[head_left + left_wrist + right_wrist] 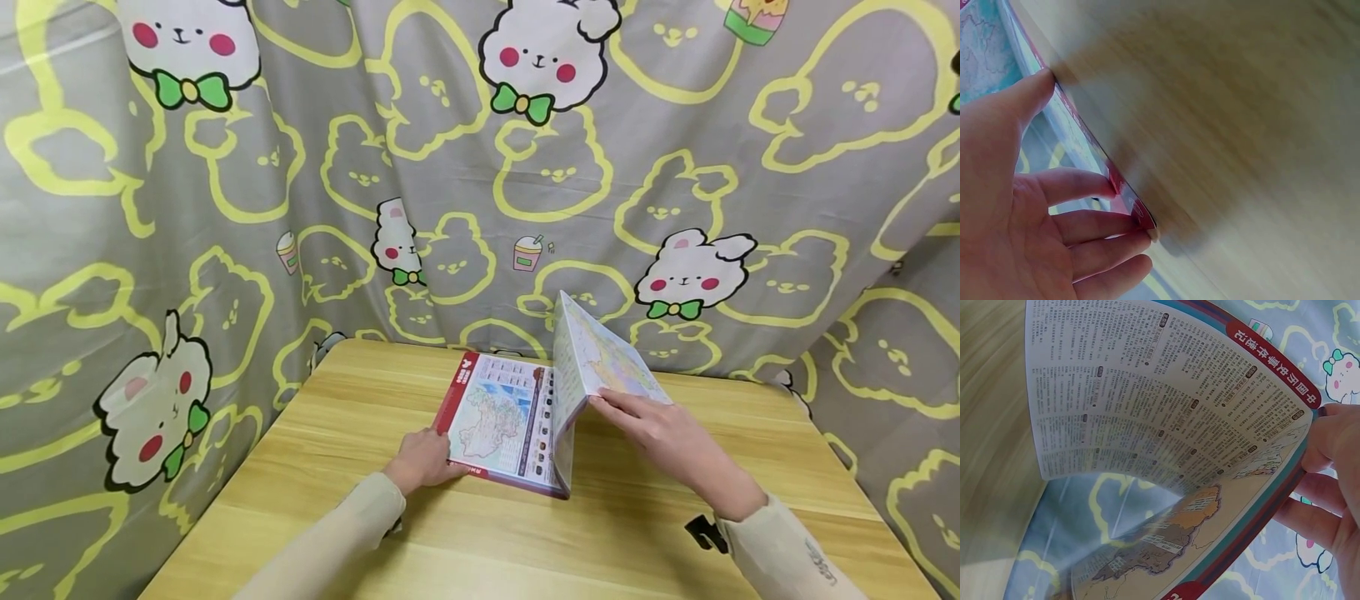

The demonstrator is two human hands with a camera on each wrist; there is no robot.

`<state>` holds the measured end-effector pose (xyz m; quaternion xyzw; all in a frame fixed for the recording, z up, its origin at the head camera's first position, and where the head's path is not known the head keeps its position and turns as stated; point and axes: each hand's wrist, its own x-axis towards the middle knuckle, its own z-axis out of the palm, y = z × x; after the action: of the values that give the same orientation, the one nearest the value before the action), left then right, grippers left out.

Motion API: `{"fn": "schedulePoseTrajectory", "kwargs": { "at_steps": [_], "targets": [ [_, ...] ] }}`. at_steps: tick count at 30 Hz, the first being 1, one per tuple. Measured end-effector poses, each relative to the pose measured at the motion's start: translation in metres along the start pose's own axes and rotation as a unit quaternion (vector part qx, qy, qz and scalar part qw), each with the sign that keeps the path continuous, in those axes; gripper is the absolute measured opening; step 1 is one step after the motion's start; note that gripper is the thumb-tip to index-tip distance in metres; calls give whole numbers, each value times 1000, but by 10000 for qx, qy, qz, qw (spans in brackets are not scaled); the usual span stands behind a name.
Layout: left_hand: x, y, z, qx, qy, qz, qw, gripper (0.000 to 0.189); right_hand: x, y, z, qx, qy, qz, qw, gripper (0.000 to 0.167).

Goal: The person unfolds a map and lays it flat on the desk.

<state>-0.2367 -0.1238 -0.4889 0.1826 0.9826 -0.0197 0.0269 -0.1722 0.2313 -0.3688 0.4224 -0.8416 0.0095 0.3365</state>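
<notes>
A glossy folded map (487, 425) with a red left border lies on the table; its raised panel (611, 350) stands up on the right side, colourful map outward. My left hand (426, 460) rests at the near left corner. In the left wrist view, the thumb (1040, 84) touches the near edge and the extended fingers (1094, 228) meet the red corner. My right hand (667, 429) pinches the raised panel at its near corner. The right wrist view shows that panel's inner side (1147, 394) bowed, with dense print and a red title tab.
The wooden table (675, 542) extends around the map on all sides. Behind it and at both sides hangs a grey curtain (450, 167) with yellow outlines and white cartoon animals. A black strap piece (707, 533) shows by the right sleeve.
</notes>
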Motion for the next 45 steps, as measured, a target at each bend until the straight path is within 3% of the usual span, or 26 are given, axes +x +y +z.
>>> {"fn": "schedulePoseTrajectory", "kwargs": {
  "at_steps": [14,25,32,45],
  "targets": [
    [-7,-6,-5,151,-10,-56,9999,62,-2,1,-2,-10,56,-2,10000,53],
    [-10,-28,0,197,-235,-168,9994,62,-4,0,-4,-1,-4,49,10000,55],
    [-12,-40,0,-60,-363,-280,9989,60,-8,2,-5,-12,147,-34,9999,53],
    [-19,-51,-3,-449,-284,-347,9980,56,-17,0,-7,43,295,-26,9996,51]
  ]
}}
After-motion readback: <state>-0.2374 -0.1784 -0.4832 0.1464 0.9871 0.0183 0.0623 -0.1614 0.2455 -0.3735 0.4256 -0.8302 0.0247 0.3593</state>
